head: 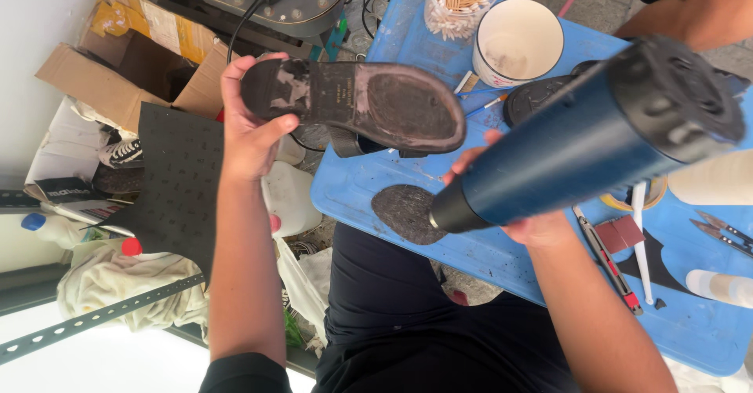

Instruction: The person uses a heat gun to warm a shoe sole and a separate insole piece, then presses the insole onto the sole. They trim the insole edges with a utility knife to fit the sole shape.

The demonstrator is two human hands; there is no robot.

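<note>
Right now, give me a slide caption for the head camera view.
Left hand holds a sandal sole-up while right hand aims a blue heat gun at a sole patch on the blue table.

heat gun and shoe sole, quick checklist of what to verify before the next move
1. Left hand grip on the shoe: ok, held at the heel, sole facing up.
2. Right hand grip on the heat gun: ok, wrapped under the barrel.
3. Nozzle aim: ok, it points down at the dark sole patch on the blue table, not at the shoe.
4. Left-hand fingers away from the nozzle: ok, well apart.
5. Heat gun switched on: cannot tell.
6. Cotton swab jar and white cup away from the nozzle: ok, at the far edge.
</note>
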